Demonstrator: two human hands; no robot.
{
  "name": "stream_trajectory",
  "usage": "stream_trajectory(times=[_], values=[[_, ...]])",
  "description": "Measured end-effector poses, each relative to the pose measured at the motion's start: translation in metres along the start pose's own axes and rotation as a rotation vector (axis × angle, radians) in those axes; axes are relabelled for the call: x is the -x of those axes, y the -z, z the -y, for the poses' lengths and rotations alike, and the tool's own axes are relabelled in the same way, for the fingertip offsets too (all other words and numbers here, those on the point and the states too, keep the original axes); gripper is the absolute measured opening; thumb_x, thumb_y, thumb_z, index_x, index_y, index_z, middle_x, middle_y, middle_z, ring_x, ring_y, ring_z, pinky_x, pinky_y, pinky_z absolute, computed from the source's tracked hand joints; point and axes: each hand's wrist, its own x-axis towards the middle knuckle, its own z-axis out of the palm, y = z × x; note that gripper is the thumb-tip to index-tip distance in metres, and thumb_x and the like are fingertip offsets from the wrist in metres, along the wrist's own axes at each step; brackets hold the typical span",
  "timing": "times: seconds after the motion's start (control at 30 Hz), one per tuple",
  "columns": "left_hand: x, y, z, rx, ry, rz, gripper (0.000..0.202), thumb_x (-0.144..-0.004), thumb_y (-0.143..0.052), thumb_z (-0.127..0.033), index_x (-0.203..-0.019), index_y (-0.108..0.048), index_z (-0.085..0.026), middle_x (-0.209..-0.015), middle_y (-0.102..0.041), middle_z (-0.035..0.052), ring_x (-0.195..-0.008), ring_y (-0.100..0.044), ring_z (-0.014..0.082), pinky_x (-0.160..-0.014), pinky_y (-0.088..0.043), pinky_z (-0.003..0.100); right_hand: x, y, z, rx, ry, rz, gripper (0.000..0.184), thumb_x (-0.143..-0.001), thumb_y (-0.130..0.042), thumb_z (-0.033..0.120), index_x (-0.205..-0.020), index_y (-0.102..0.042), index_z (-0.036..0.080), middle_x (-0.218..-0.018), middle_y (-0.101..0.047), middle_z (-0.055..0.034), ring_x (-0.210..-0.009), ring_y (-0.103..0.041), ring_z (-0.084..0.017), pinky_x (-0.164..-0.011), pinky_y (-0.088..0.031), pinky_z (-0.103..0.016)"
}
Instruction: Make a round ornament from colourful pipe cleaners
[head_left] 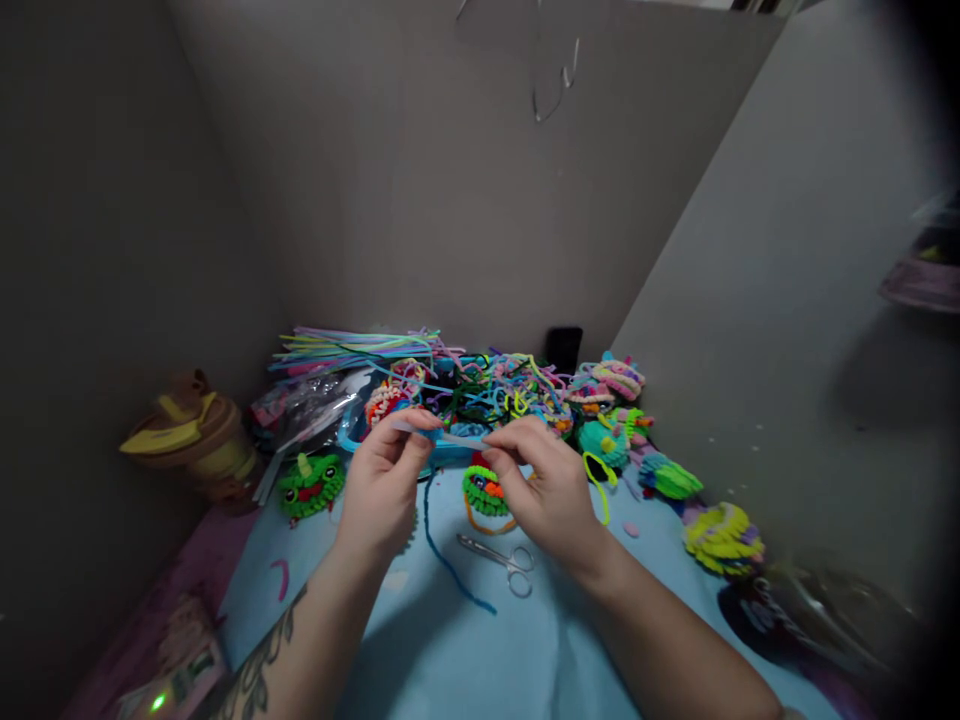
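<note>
My left hand (386, 475) is closed in a pinch on a thin, pale translucent strip (461, 440), whose exact kind I cannot make out. The strip's other end is between the closed thumb and fingers of my right hand (544, 490). A dark blue pipe cleaner (442, 555) runs down from beside my left hand across the light blue cloth (420, 640); whether the hand touches it I cannot tell. Below my hands lie small silver scissors (499, 560). Between the hands sits a green fuzzy figure (484, 492) with orange and red parts, partly behind my right fingers.
A blue tray (349, 430) holds tangled pipe cleaners (510, 385). Straight pipe cleaners (360, 345) lie behind at left. A green horned figure (311, 487) sits left; a yellow fuzzy one (724, 538) sits right. A brown pot (202, 440) and a dark phone (564, 348) stand near the walls.
</note>
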Motion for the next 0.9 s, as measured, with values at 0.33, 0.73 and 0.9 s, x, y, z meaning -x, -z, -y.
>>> stream_trajectory(times=[0.33,0.73,0.9], values=[[-0.001,-0.007,-0.004,-0.078,0.037,-0.108,0.041,-0.066,-0.075,-0.037,-0.101,-0.061,-0.020,-0.094,-0.063,0.0048,-0.083,-0.059,0.0155,-0.075,-0.046,0.026,-0.002,0.003,0.000,0.103,0.037,-0.044,0.010,-0.085,-0.052,0.014,-0.084,-0.061,0.019,-0.078,-0.062,-0.0034,-0.075,-0.057,-0.016,-0.068,-0.047,-0.029],[0.004,-0.011,-0.003,0.128,0.177,-0.154,0.027,-0.067,-0.075,-0.039,-0.072,-0.063,-0.014,-0.072,-0.060,0.0005,-0.069,-0.055,0.0106,-0.066,-0.044,0.022,0.003,-0.002,-0.002,0.232,0.150,-0.104,0.008,-0.085,-0.056,0.015,-0.088,-0.062,0.019,-0.082,-0.062,-0.0056,-0.079,-0.057,-0.017,-0.073,-0.049,-0.032],[0.004,-0.016,-0.002,0.252,0.194,-0.240,0.029,-0.063,-0.078,-0.037,-0.076,-0.064,-0.016,-0.076,-0.063,0.0004,-0.069,-0.057,0.0096,-0.065,-0.044,0.020,0.004,-0.005,-0.002,0.259,0.170,-0.092,0.009,-0.085,-0.056,0.015,-0.089,-0.063,0.019,-0.082,-0.062,-0.0061,-0.079,-0.057,-0.018,-0.073,-0.049,-0.033]])
